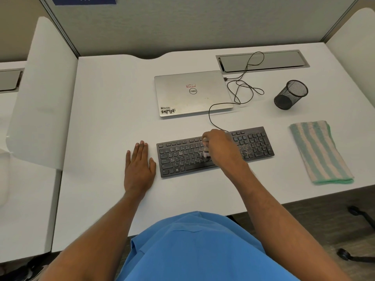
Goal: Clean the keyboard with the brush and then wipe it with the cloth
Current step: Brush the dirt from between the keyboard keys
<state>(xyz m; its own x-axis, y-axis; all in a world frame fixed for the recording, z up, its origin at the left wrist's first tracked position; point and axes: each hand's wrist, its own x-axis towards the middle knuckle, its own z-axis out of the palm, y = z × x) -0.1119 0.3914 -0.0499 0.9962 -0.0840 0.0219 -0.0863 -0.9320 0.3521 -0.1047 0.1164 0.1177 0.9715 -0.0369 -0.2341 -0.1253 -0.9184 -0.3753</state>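
Hands: right hand [218, 147] grips the small, probably light brush [206, 152], soft bristles on the rigid keyboard [182, 159] at frame centre; left hand [140, 167] rests flat, released, beside it; limp folded cloth [320, 153] lies centre right.

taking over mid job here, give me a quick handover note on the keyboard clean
Left hand: flat on the desk, just left of the keyboard, holding nothing.
Right hand: grips the brush, bristles down on the middle keys.
Cloth: folded on the desk to the right of the keyboard, untouched.
Done: brushing is under way; the left keys look clean.
Left: pale specks show on the right-hand keys, so brush those, then wipe with the cloth.
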